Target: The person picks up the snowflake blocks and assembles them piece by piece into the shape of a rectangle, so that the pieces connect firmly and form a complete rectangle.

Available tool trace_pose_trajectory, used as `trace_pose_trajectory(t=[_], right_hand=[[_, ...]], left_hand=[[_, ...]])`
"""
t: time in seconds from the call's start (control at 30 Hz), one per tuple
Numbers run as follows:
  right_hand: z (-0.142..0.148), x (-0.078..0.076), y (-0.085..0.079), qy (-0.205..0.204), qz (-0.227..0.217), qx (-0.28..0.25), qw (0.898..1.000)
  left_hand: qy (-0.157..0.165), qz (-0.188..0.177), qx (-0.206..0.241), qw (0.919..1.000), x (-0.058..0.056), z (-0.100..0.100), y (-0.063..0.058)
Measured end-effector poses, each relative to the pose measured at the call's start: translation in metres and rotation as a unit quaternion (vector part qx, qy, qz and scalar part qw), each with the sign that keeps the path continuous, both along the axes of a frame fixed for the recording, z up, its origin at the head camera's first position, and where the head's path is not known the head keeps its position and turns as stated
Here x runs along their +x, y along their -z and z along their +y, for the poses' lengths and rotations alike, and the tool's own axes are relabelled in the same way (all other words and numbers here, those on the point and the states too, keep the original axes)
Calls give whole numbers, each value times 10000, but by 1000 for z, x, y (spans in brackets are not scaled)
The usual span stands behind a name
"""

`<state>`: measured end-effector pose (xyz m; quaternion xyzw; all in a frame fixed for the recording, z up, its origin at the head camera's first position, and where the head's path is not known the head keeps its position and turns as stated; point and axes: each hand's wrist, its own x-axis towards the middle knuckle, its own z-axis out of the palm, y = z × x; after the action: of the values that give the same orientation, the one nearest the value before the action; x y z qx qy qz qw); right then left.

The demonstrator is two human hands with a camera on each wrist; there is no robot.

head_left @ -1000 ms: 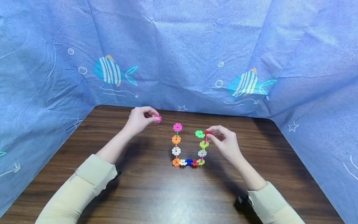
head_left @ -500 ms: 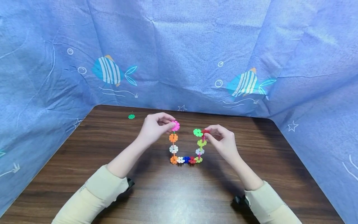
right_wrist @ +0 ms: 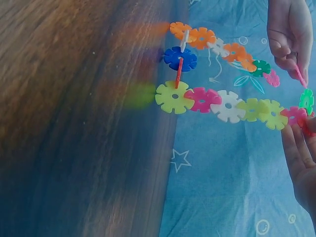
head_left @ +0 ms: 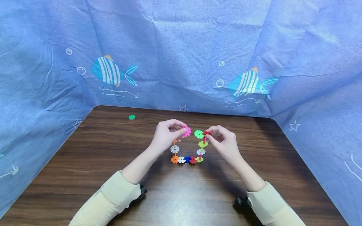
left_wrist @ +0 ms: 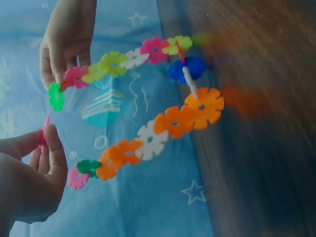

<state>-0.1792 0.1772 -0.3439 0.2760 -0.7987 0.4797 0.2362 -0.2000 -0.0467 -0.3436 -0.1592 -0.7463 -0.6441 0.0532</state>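
My left hand [head_left: 165,135] pinches a pink snowflake disc [head_left: 187,131] between thumb and fingers. Its edge is close to a bright green snowflake disc [head_left: 199,134]; whether they touch I cannot tell. My right hand [head_left: 225,140] pinches the red snowflake disc [left_wrist: 64,85] that joins this green one to the top of the right column. Interlocked discs form a U standing on the table, with a blue disc [right_wrist: 180,59] in its bottom row. The left column's top pink disc [left_wrist: 78,178] is hidden behind my left hand in the head view but shows in both wrist views.
A loose green disc [head_left: 132,117] lies near the back left edge of the brown wooden table [head_left: 93,150]. Blue cloth with printed fish [head_left: 169,62] hangs behind the table and along both sides.
My left hand has moved right with the pink disc, passing in front of the left column's top. The loose green disc behind it has come into view. My right hand has barely moved.
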Motion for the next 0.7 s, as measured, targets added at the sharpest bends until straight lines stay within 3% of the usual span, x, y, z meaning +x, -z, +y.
trace_pose_trajectory(t=[0.17,0.37,0.7], right_hand=[[-1,0,-1,-11,31,20,10000],[-1,0,-2,-19,-11,70,10000],[0,-2,0,-453,-622,-190,9969]], left_hand=[[47,447,22,9990,-2,6,6],[-183,818,-260,9961,-1,10,10],[-301,1208,-340,9916,3,16,14]])
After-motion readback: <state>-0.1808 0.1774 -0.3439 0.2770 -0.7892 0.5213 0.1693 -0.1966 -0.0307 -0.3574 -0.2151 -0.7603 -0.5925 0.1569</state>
